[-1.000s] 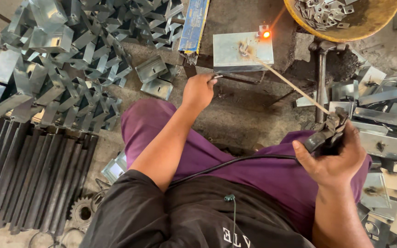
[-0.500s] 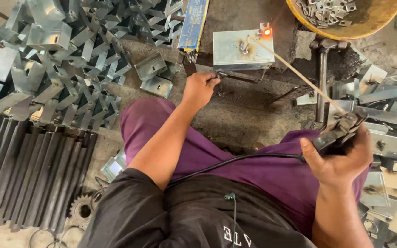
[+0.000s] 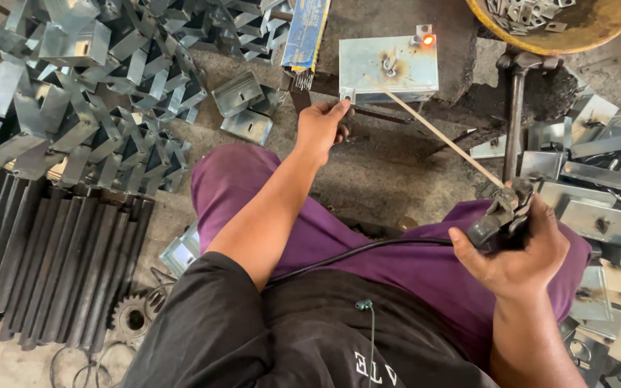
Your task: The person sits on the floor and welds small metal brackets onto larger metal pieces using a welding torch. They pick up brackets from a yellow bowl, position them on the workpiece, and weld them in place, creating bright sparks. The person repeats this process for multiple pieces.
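A galvanised metal box (image 3: 389,68) sits on a dark steel work block, with a small tab at its far right corner glowing orange (image 3: 428,39). My left hand (image 3: 321,129) grips the box's near left corner. My right hand (image 3: 519,248) is closed on a black welding electrode holder (image 3: 499,214). Its long electrode rod (image 3: 436,133) slants up to the left and ends over the box's front edge. A black cable (image 3: 353,251) runs from the holder across my purple trousers.
A heap of bent galvanised brackets (image 3: 88,86) fills the upper left, with dark steel bars (image 3: 44,266) and a gear (image 3: 132,316) below. A blue electrode packet (image 3: 307,32) lies by the box. A yellow bowl (image 3: 540,43) of small parts stands top right; more metal boxes (image 3: 598,179) sit right.
The electrode tip has drawn back from the glowing far right corner to the near left of the box. My right hand has dropped slightly; my left hand stays on the box.
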